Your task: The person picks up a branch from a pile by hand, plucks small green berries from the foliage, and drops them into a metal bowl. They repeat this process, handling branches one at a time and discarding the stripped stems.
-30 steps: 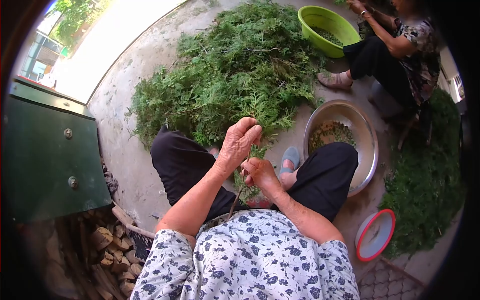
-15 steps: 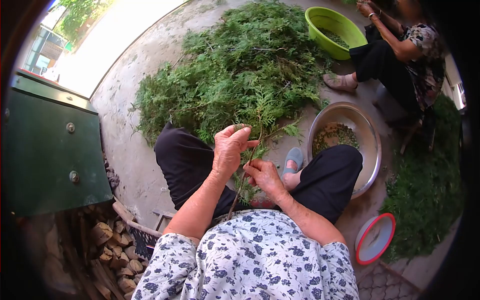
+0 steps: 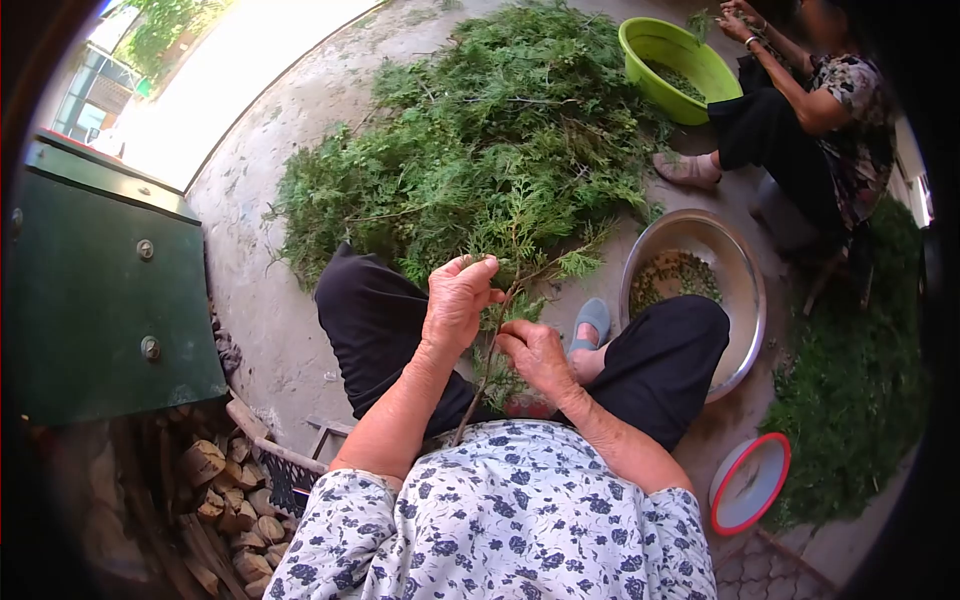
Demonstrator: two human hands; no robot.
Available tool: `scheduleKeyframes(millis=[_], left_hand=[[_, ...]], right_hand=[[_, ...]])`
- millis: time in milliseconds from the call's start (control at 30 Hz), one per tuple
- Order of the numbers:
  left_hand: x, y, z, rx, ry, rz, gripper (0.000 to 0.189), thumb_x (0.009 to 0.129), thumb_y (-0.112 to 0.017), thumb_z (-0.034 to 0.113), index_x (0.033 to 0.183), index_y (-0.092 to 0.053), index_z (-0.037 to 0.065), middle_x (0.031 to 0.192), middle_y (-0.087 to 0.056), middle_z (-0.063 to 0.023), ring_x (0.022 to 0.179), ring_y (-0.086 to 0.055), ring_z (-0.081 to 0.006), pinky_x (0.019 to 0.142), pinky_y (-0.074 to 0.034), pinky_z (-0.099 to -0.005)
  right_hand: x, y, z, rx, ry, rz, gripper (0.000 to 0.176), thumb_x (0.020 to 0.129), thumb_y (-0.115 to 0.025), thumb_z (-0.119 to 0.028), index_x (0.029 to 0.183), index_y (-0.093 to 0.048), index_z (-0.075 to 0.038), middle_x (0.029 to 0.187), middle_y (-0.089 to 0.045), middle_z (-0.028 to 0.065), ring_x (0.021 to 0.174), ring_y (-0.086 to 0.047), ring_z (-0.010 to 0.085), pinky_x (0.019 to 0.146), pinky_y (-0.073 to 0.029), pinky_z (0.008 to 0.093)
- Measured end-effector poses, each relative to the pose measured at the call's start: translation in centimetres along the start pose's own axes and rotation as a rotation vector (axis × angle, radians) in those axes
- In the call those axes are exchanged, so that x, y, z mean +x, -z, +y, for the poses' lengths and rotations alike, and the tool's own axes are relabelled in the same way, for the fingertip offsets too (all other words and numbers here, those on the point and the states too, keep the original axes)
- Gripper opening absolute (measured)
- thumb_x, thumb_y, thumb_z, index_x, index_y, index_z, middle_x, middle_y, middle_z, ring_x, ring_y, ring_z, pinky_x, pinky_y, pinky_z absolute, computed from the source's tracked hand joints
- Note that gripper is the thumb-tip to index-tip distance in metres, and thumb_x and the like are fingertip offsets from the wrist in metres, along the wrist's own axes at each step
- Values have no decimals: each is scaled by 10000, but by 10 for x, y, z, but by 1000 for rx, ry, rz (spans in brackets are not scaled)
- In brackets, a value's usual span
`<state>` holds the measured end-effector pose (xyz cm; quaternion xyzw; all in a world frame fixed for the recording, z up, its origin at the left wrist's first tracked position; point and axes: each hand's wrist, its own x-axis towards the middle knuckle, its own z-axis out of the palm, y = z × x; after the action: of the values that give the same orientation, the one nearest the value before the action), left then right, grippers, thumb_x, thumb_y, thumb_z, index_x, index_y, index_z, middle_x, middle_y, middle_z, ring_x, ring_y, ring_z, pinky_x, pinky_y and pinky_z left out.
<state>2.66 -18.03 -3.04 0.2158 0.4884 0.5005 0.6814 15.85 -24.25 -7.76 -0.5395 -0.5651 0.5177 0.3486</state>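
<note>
Re-clasped cypress sprig left of steel basin with left hand; kept stem pinched in right hand, fronds freed for picking.

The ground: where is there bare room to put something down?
Bare concrete lies between the green cabinet and the branch pile, and a patch between the steel bowl and the red-rimmed lid. Crowded: around the left hand and right hand, which hold a sprig.

No readable text or label anywhere, apparently.
</note>
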Motion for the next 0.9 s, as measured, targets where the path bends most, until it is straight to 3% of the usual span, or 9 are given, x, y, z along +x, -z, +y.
scheduleKeyframes(millis=[133, 200, 267, 433, 500, 633, 767, 833, 900], left_hand=[[-5, 3, -3, -23, 39, -44, 115, 827, -619, 120, 743, -546, 89, 550, -413, 87, 456, -359, -21, 525, -416, -233], [-6, 1, -6, -11, 35, -41, 119, 829, -611, 108, 734, -540, 96, 528, -387, 96, 429, -320, -19, 514, -404, -235], [-9, -6, -7, -1, 24, -44, 127, 831, -603, 97, 724, -535, 102, 506, -361, 105, 402, -281, -18, 502, -392, -237], [-19, -13, -2, 109, 64, -29, 67, 816, -621, 99, 784, -575, 63, 523, -407, 92, 413, -309, -12, 496, -379, -214], [-19, -13, -3, 147, 85, -43, 63, 810, -628, 101, 803, -585, 55, 525, -413, 88, 416, -315, -15, 503, -384, -222], [-19, -18, -2, 165, 83, -156, 63, 804, -630, 100, 819, -592, 52, 527, -421, 83, 427, -331, -26, 535, -399, -242], [-14, -20, 4, 42, 101, -145, 87, 821, -617, 108, 758, -558, 99, 493, -350, 100, 404, -286, -31, 559, -405, -246], [-9, -15, 4, -72, 91, -140, 179, 849, -598, 121, 699, -504, 141, 471, -275, 107, 382, -233, -39, 565, -406, -248], [-7, -14, 6, -170, 95, -149, 183, 865, -582, 121, 700, -507, 144, 467, -258, 105, 385, -214, -47, 563, -398, -249]], right_hand=[[11, 13, -19, 23, 33, 248, 116, 798, -628, -109, 831, -620, 3, 686, -605, 130, 623, -612, 229, 580, -463, 323], [18, 24, -41, -14, 231, 437, 145, 783, -650, -94, 891, -614, -4, 744, -591, 109, 670, -603, 217, 602, -466, 314], [29, 27, -47, -42, 244, 308, 190, 770, -669, -98, 927, -608, -9, 762, -567, 95, 690, -591, 204, 617, -466, 305], [34, 32, -36, 18, 183, 273, 140, 782, -649, -104, 862, -619, 7, 745, -583, 78, 650, -580, 165, 607, -469, 294], [34, 38, -34, 253, 3, 150, 114, 786, -615, -102, 816, -621, 8, 692, -575, 33, 617, -551, 113, 580, -453, 262], [31, 50, -44, 544, -185, 168, 139, 800, -568, -140, 765, -610, -12, 644, -549, -8, 587, -505, 73, 544, -411, 218], [27, 81, -31, 779, -17, 220, 144, 879, -555, -187, 851, -585, -48, 702, -573, 4, 600, -543, 80, 542, -437, 224], [16, 115, -37, 1012, 43, 358, 129, 877, -561, -159, 883, -588, -33, 752, -592, 39, 621, -559, 120, 540, -459, 252], [6, 159, -18, 1317, 127, 432, 115, 869, -561, -129, 901, -589, -22, 787, -605, 68, 687, -568, 163, 627, -471, 285]])
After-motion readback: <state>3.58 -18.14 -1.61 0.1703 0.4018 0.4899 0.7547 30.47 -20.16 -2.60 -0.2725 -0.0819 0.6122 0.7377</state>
